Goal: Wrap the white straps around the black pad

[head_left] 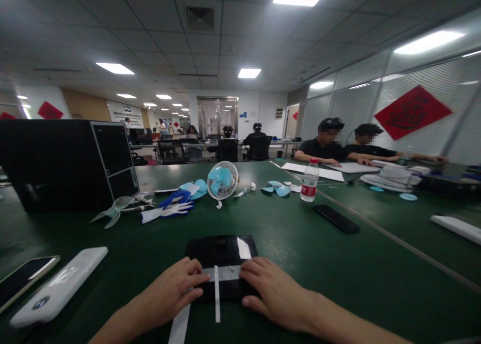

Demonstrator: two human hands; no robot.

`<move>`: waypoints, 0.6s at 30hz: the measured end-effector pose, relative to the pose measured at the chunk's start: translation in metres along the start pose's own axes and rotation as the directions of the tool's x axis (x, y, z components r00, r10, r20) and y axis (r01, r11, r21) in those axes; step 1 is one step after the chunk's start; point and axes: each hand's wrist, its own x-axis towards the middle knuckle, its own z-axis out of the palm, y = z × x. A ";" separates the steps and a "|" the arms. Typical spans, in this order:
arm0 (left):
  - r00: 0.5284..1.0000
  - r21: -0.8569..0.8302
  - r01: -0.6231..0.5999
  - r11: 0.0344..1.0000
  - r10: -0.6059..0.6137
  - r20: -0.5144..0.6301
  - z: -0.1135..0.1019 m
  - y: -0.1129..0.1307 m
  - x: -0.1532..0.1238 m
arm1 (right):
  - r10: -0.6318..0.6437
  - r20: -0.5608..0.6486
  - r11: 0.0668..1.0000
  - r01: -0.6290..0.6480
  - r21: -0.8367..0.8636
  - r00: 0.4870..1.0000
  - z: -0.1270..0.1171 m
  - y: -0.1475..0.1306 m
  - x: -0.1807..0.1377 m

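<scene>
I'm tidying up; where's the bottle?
In the head view, the bottle stands right of centre on the green table, just right of the loose blue fan blades.

A flat panel (pixel 225 294) lies near the middle of the surface (pixel 319 279), the left hand (pixel 178 286) on its left side and the right hand (pixel 272 286) on its right. Between the hands, a narrow strip (pixel 217 304) crosses over a band of tape (pixel 230 273) on the panel. At the near left, a phone (pixel 28 280) lies left of a handheld device (pixel 62 284). Behind them stands a computer case (pixel 56 163). Farther back, from left to right, come gloves (pixel 171 206), a fan (pixel 223 181), loose blades (pixel 277 188) and a bottle (pixel 310 183). Two people sit at the far right.
</scene>
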 end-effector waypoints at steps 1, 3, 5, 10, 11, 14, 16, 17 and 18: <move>1.000 0.021 -0.005 1.000 0.005 0.001 -0.001 0.002 0.003 | -0.019 -0.002 1.000 0.019 -0.012 1.000 0.002 -0.003 0.005; 1.000 0.055 -0.013 0.998 0.013 -0.008 -0.001 0.005 0.007 | -0.088 0.017 0.996 0.088 -0.013 0.996 0.009 -0.007 0.014; 1.000 0.076 -0.023 0.997 0.024 -0.016 0.001 0.006 0.008 | -0.158 0.038 0.987 0.158 0.005 0.987 0.016 -0.010 0.021; 0.998 0.067 -0.047 0.997 0.049 -0.038 0.004 0.005 0.005 | -0.187 0.051 0.982 0.186 0.027 0.981 0.022 -0.012 0.030; 0.998 0.053 -0.040 0.998 0.042 -0.036 0.004 0.005 0.003 | -0.185 0.056 0.983 0.183 0.031 0.981 0.021 -0.011 0.029; 0.999 0.004 -0.018 1.000 0.018 -0.027 0.004 0.001 -0.003 | -0.159 0.065 0.986 0.156 0.051 0.985 0.012 -0.007 0.023; 1.000 -0.028 0.002 1.000 -0.003 -0.023 0.005 -0.004 -0.008 | -0.120 0.075 0.991 0.115 0.067 0.990 0.007 -0.001 0.015; 1.000 -0.046 0.012 0.999 -0.013 -0.020 0.007 -0.007 -0.011 | -0.097 0.079 0.993 0.091 0.076 0.992 0.004 0.003 0.010; 1.000 -0.065 0.022 0.998 -0.023 -0.019 0.009 -0.011 -0.014 | -0.072 0.079 0.994 0.066 0.085 0.994 0.002 0.006 0.004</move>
